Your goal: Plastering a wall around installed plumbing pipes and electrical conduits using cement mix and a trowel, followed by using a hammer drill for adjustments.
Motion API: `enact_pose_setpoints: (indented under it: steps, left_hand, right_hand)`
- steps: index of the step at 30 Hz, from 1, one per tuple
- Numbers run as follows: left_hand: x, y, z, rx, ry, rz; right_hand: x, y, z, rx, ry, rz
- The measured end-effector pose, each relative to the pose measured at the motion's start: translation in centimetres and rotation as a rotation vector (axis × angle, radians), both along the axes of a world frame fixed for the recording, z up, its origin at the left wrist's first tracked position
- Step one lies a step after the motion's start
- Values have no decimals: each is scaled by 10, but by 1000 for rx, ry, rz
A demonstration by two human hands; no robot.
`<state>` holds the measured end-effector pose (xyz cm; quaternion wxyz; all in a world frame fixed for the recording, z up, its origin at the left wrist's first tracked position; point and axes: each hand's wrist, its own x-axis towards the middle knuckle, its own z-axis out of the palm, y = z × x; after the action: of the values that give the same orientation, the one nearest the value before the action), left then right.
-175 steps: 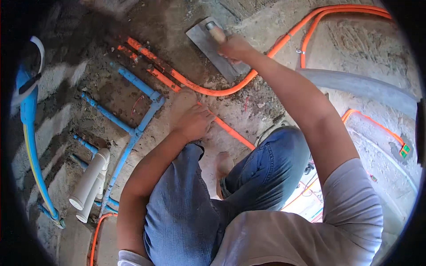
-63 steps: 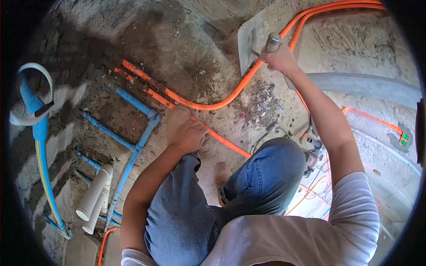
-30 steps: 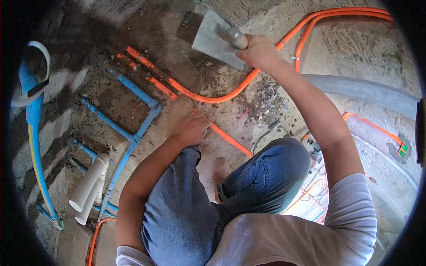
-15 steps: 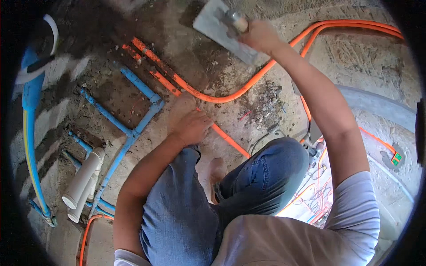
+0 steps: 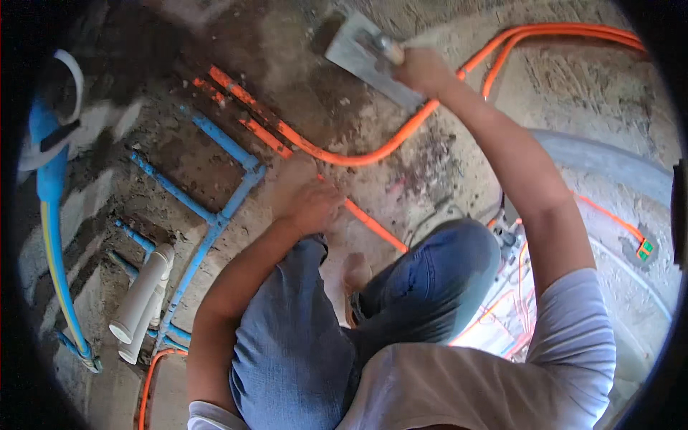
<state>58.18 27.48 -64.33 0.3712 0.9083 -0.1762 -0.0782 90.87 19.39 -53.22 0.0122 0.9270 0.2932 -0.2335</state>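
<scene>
In my right hand (image 5: 421,70) is a plastering trowel (image 5: 362,66), my fingers wrapped round its handle. Its flat grey plate is against or close over the rough wall at the top; the exact contact is unclear. Beside its lower corner runs a bent orange conduit (image 5: 362,159). My left hand (image 5: 315,202) rests low by my left foot (image 5: 292,174), just above my bent knee. Its fingers are blurred, and I cannot make out anything in them. Close by, a straight orange conduit (image 5: 373,228) passes to the right of that hand.
Blue pipes (image 5: 229,208) branch across the left side. White pipe stubs (image 5: 143,297) jut out below them, and a blue-yellow hose (image 5: 54,247) hangs farther left. Dark rubble (image 5: 430,168) lies right of centre. A green-orange box (image 5: 643,249) is at far right.
The trowel and my right hand have shifted slightly right and down. My left hand stays near my foot, and the whole view has tilted a little.
</scene>
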Motion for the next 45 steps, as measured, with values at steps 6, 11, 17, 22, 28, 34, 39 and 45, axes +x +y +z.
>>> enact_pose_setpoints:
  steps: [6, 11, 17, 22, 28, 34, 39, 45]
  left_hand:
    - [2, 3, 2, -30, -3, 31]
    - [6, 3, 3, -6, 17, -6]
    - [-3, 6, 0, -38, 25, 29]
    - [-2, 2, -3, -20, -16, 14]
    - [1, 1, -4, 18, 39, -21]
    - [-6, 2, -7, 75, 49, -26]
    - [2, 2, -4, -17, 1, 24]
    - [-1, 3, -4, 16, 54, -18]
  right_hand:
    - [-1, -3, -8, -95, 7, 84]
    - [2, -10, -23, -122, -23, 69]
    - [2, 18, 2, -35, 66, 32]
    - [8, -10, -17, -118, 136, 28]
    - [-8, 23, 20, 95, 63, -7]
    - [-48, 50, 39, 458, 270, -272]
    - [-77, -26, -9, 888, 553, -347]
    - [-83, -93, 22, 680, 520, -504]
